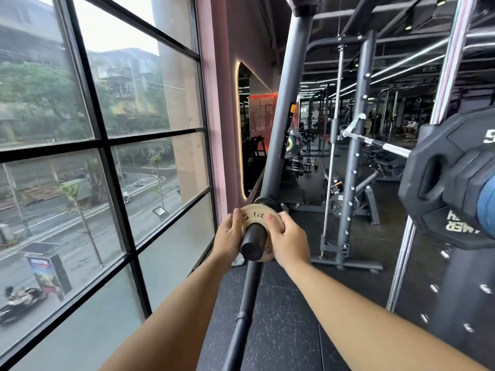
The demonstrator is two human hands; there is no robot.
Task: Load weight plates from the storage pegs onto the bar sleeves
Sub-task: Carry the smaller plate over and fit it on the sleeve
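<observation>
1. While I have both grips on it, the plate [254, 216] sits threaded on a black peg [251, 245]. The peg sticks out toward me from the foot of a slanted upright [286, 116], near the window [107, 129].
2. The left grip [229, 234] is wrapped round the plate's left rim. The right grip [288, 241] is wrapped round the right rim, with one fingertip lying on the face near the hole. Both are closed on the plate, neither spread wide.
3. I judge this to be the pick-up step: a small tan plate to come off a storage peg. I can't fully rule out that the stub is a sleeve, but its mounting on the upright says peg to me.
4. The plate sits toward the root of the peg, and much of the peg's length shows in front of it. It has all of that to travel before it comes free.
5. The next move calls for a straight pull along the peg's axis, toward me, with both grips kept even. If one side leads, the bore will likely cock and bind.
6. After that comes a carry to the right, to the bar [375, 141], which is well apart from the peg. A big black plate [455, 178] is already on its near end.
7. I can't see how much free sleeve is left outside that plate, because it runs off the right edge.
</observation>
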